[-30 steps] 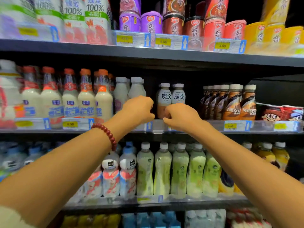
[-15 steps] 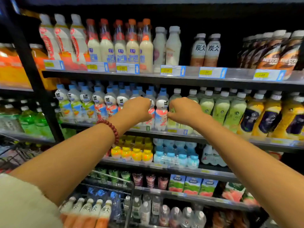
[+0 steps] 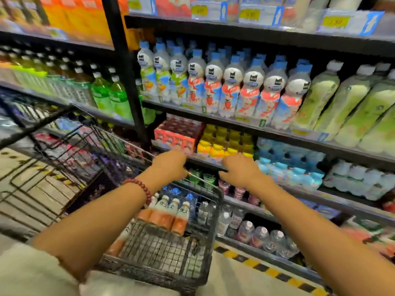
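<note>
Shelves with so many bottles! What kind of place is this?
Most likely the drinks aisle of a supermarket: long shelves packed with rows of bottled drinks, yellow price tags along the shelf edges, and a wire shopping cart with bottles lying inside.

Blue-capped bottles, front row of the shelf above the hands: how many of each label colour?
Green-label bottles: 3
Red-label bottles: 6
Total: 9
</note>
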